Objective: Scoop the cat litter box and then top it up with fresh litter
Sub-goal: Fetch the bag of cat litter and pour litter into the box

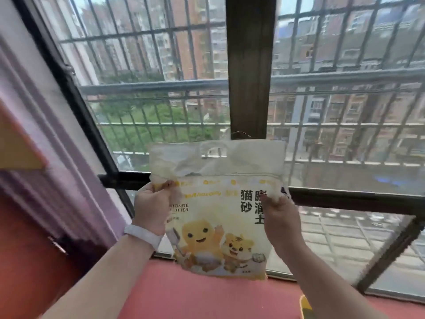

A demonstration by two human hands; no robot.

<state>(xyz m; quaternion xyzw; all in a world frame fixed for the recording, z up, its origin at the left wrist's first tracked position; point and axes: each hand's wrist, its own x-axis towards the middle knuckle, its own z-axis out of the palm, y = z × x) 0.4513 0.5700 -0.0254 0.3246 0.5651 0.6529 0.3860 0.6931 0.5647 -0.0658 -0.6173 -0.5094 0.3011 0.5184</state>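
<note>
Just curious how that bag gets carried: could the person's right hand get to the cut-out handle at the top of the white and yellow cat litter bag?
Probably yes. The right hand pinches the white and yellow cat litter bag at its edge, just below the cut-out handle, which nothing covers.

Both hands raised, left grip [153, 204] and right grip [279, 214] pinched.

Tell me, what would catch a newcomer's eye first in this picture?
A white and yellow cat litter bag with cartoon animals is in the middle, held up by its upper corners by the left hand and right hand. Behind it, a barred window shows apartment blocks and trees.
</note>
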